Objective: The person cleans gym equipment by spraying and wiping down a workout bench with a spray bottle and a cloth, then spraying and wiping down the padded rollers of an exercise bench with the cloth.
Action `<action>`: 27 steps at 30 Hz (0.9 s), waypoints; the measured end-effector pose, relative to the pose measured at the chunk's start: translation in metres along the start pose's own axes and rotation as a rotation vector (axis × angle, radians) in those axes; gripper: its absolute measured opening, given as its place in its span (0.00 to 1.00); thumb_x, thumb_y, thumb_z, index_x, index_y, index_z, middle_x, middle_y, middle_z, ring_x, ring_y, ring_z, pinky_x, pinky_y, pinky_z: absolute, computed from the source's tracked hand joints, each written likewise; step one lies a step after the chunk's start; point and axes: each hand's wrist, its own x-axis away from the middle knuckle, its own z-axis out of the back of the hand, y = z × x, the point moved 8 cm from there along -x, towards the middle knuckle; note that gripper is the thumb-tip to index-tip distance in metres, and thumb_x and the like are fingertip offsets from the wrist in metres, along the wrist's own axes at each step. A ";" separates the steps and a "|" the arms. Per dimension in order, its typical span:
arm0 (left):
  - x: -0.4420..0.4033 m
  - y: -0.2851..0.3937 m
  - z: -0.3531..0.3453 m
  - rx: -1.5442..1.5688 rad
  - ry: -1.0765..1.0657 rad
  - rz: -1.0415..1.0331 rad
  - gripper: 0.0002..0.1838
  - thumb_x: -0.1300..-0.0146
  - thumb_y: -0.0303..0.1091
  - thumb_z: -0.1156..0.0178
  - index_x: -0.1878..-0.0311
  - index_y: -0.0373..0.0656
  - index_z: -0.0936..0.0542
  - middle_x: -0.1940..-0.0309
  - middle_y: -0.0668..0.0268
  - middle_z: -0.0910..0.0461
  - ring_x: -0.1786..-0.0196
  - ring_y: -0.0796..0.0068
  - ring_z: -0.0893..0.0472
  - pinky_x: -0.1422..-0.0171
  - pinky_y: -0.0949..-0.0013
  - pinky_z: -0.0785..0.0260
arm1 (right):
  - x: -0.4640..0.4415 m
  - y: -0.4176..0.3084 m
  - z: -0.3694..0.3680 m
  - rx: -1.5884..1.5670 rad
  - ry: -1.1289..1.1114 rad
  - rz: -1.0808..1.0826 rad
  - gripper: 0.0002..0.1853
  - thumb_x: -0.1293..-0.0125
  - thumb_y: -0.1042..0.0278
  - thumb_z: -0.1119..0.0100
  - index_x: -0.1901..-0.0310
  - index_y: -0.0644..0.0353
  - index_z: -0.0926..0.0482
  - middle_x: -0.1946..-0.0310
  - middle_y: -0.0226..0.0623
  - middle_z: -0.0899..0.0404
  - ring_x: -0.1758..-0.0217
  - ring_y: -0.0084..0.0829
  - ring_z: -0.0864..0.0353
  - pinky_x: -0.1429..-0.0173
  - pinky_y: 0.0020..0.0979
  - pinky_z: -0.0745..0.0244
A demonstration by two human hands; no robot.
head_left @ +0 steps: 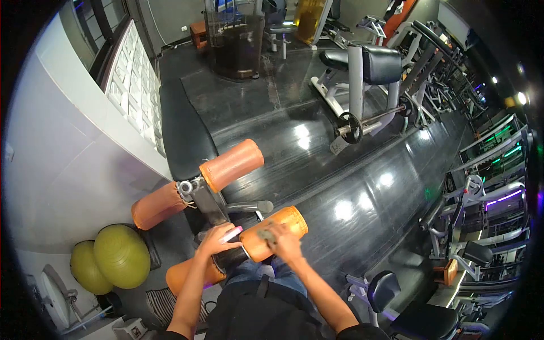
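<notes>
In the head view, my right hand (pixel 286 242) presses a crumpled greyish cloth (pixel 265 233) onto the near right orange roller pad (pixel 292 218) of a gym bench. My left hand (pixel 214 241) is closed around a small object with a white and pink end (pixel 231 233), beside that pad's inner end; its kind is not clear. Below my left forearm lies another orange roller pad (pixel 181 275), partly hidden. Two duller orange pads, one at the right (pixel 232 164) and one at the left (pixel 158 205), flank the bench's metal post.
The black bench cushion (pixel 184 124) stretches away from me along the white wall (pixel 73 153). Two green exercise balls (pixel 122 255) rest at the left. A machine with a loaded barbell (pixel 351 127) stands ahead right on the dark floor (pixel 283 141). A padded seat (pixel 383 290) is near my right.
</notes>
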 end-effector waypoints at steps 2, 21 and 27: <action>0.003 -0.002 -0.010 -0.001 -0.042 0.046 0.30 0.52 0.57 0.23 0.59 0.41 0.20 0.67 0.58 0.20 0.67 0.55 0.20 0.63 0.57 0.30 | -0.001 0.024 0.039 -0.058 0.115 -0.112 0.23 0.50 0.73 0.29 0.49 0.47 0.17 0.47 0.32 0.17 0.43 0.42 0.21 0.38 0.40 0.22; -0.011 -0.054 -0.038 -0.010 -0.343 0.261 0.30 0.51 0.65 0.27 0.59 0.48 0.17 0.70 0.54 0.16 0.63 0.48 0.17 0.59 0.53 0.29 | 0.016 -0.009 0.013 0.016 0.003 -0.033 0.23 0.46 0.68 0.31 0.46 0.45 0.19 0.45 0.27 0.18 0.37 0.44 0.24 0.45 0.43 0.16; -0.016 -0.066 -0.043 0.014 -0.441 0.315 0.31 0.51 0.68 0.29 0.59 0.51 0.16 0.63 0.58 0.14 0.55 0.55 0.16 0.53 0.56 0.27 | 0.008 0.055 0.058 0.092 0.223 -0.321 0.18 0.44 0.72 0.32 0.50 0.47 0.17 0.48 0.30 0.18 0.45 0.42 0.23 0.46 0.43 0.20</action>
